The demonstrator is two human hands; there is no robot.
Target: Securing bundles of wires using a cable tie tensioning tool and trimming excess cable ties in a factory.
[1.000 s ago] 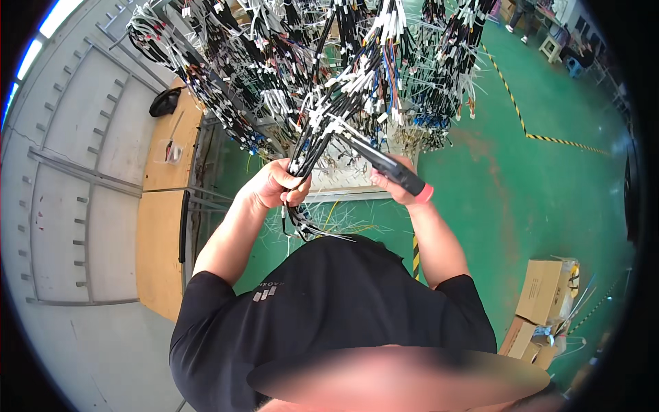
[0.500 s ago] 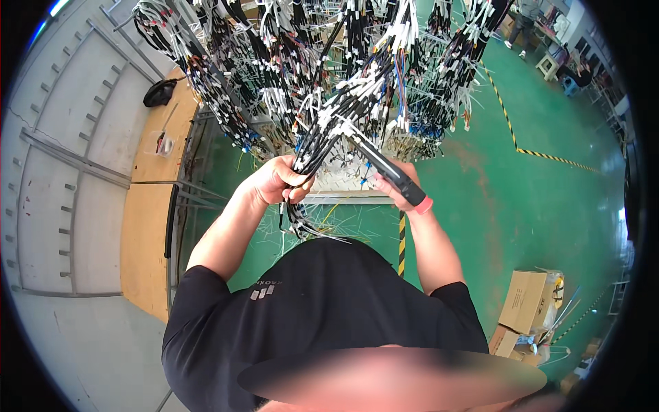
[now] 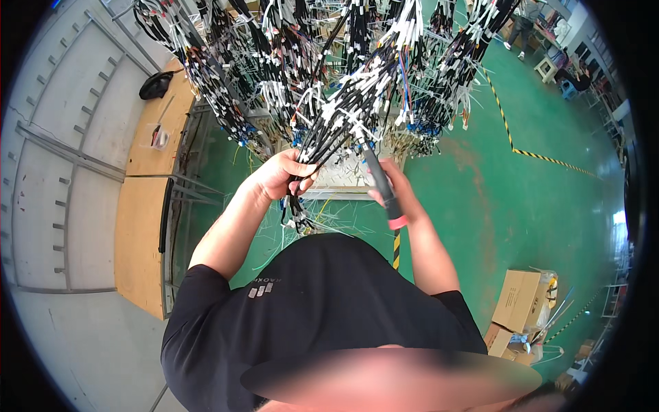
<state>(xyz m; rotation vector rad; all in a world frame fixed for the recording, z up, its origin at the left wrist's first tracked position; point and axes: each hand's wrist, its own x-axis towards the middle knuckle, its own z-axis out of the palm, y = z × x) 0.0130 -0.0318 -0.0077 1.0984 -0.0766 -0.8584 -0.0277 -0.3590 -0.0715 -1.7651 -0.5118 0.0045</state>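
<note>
My left hand [image 3: 280, 174] is closed round the lower part of a thick bundle of black wires [image 3: 328, 137] with white connectors and sleeves; loose wire ends hang below the fist. In my right hand [image 3: 401, 189] is a long black stick-shaped tool [image 3: 379, 180] with a red end toward me. Its far tip meets the wire bundle among the white pieces, and its exact kind cannot be made out. The held bundle slants up and away to the right, joining the other hanging wires.
Several more wire harnesses [image 3: 223, 89] hang beyond my hands over a pale tray [image 3: 343, 193]. At left stands a wooden bench [image 3: 143, 226] with a black pouch [image 3: 156, 85]. Cardboard boxes [image 3: 516, 301] sit on the green floor at right. People are at the far right.
The tool has swung to a steeper angle, its red end moving left and toward me. My right hand has shifted slightly left. My left hand keeps its grip on the bundle.
</note>
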